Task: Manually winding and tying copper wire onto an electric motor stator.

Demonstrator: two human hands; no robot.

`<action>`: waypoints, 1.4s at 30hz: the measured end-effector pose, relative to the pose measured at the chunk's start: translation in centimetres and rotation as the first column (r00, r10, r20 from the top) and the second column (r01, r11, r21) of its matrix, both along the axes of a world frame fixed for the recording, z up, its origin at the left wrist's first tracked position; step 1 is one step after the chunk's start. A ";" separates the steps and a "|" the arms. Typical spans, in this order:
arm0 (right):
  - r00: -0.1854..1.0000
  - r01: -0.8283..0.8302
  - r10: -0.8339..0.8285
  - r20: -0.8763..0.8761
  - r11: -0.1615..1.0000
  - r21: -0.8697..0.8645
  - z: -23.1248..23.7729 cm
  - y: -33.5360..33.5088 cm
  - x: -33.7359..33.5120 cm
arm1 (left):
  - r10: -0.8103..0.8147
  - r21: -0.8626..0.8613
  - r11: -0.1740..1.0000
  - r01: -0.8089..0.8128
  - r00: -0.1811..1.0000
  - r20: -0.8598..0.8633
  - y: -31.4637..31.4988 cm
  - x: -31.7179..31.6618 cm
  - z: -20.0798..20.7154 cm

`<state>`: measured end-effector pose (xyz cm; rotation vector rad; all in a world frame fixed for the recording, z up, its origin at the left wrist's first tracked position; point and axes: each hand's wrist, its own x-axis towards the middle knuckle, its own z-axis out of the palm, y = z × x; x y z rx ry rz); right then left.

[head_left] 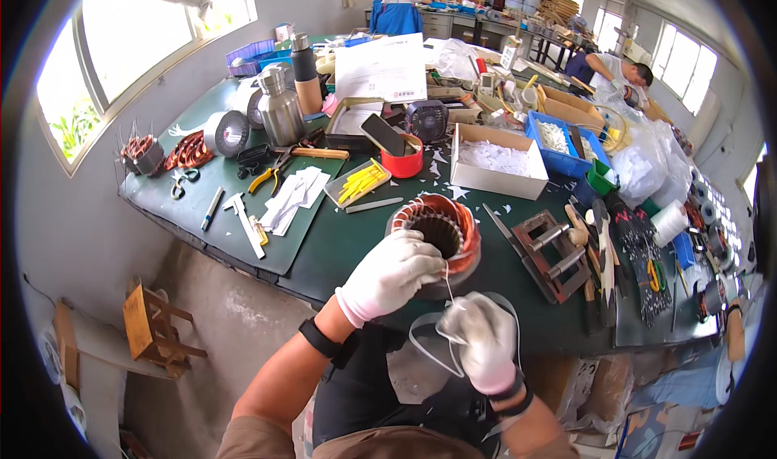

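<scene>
A motor stator (467, 231) with reddish copper windings and white lacing around its top rim stands on the dark green table in front of me. My left hand (394, 271), in a white glove, is at its near left rim, fingers bent and closed where a thin white cord (450, 287) comes off the windings. From there the cord runs down to my right hand (484, 342), also gloved and slightly blurred, closed on it below the table edge. Loose loops of the cord (421, 347) hang around the right hand. The left fingertips partly cover the rim.
Left of the stator are a tray of yellow pieces (360, 182), white paper strips (293, 200), a caliper (245, 223) and pliers (271, 177). A metal fixture (550, 252) and knives lie right. Behind stands a box of white scraps (498, 158). A co-worker (615, 72) bends at far right.
</scene>
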<state>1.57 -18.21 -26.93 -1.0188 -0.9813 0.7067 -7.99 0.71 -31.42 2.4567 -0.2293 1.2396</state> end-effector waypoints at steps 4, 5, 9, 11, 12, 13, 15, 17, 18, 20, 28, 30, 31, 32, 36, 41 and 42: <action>0.995 0.092 -0.083 0.057 0.980 -0.174 -7.2 -3.7 1.3 | -0.028 -0.040 0.999 0.029 0.999 0.024 -0.3 0.6 -0.9; 0.986 0.149 -0.160 -0.039 0.969 -0.198 -8.3 -4.1 1.5 | -0.023 -0.025 0.999 0.023 0.999 0.023 -0.4 0.8 -1.0; 0.982 0.118 -0.104 0.155 0.989 -0.084 -7.2 -2.7 2.2 | -0.004 -0.016 1.000 0.004 1.000 0.000 -1.3 1.1 -0.2; 0.965 0.090 -0.082 0.250 0.996 -0.023 -5.0 -1.8 1.7 | 0.089 -0.064 0.994 -0.091 0.995 -0.043 -2.3 0.8 0.4; 0.947 0.022 -0.048 0.318 0.996 0.085 -3.8 -1.9 1.3 | 0.082 -0.053 0.995 -0.084 0.996 -0.034 -2.5 0.7 0.6; 0.888 0.052 -0.113 0.445 0.988 0.146 -2.8 -1.9 1.0 | 0.116 -0.041 0.992 -0.118 0.992 -0.039 -2.7 0.7 0.8; 0.548 0.116 -0.215 0.809 0.977 0.181 -0.9 -3.3 0.6 | 0.142 -0.042 0.989 -0.143 0.989 -0.031 -2.8 0.5 0.9; 0.285 0.194 -0.177 0.942 0.973 0.124 0.1 -5.4 0.7 | 0.123 -0.043 0.991 -0.125 0.992 -0.040 -2.3 0.4 0.8; 0.258 0.192 -0.275 0.926 0.954 0.230 0.3 -6.5 1.1 | 0.108 -0.038 0.993 -0.110 0.993 -0.042 -1.8 0.5 0.7; 0.588 0.181 -0.370 0.720 0.927 0.328 -0.3 -7.8 1.9 | 0.084 -0.038 0.996 -0.086 0.995 -0.056 -1.0 0.5 0.6; 0.584 0.474 -0.461 0.668 0.862 0.181 -7.3 -3.1 4.3 | 0.014 -0.056 0.998 -0.021 0.992 -0.127 0.3 1.6 1.2; 0.474 0.502 -0.396 0.786 0.855 0.128 -7.4 -2.0 3.8 | 0.009 -0.087 0.996 -0.024 0.985 -0.170 0.4 1.4 1.4; 0.403 0.487 -0.379 0.833 0.859 0.155 -7.2 -1.4 3.7 | 0.010 -0.084 0.996 -0.024 0.986 -0.166 0.6 1.3 1.6; 0.363 0.481 -0.290 0.886 0.872 0.088 -6.9 -0.9 3.7 | 0.002 -0.076 0.997 -0.016 0.982 -0.191 0.7 1.1 1.8; 0.673 0.338 -0.021 0.739 0.898 -0.282 -5.7 1.1 4.6 | -0.035 0.021 0.999 0.042 0.965 -0.260 1.8 0.9 3.2; 0.774 0.345 -0.121 0.621 0.904 -0.254 -5.2 1.1 4.8 | -0.039 0.102 0.989 0.109 0.848 -0.529 3.2 1.7 5.6; 0.611 0.431 -0.236 0.755 0.900 -0.067 -4.8 0.9 4.6 | 0.057 0.172 0.984 0.048 0.827 -0.560 3.0 1.5 5.9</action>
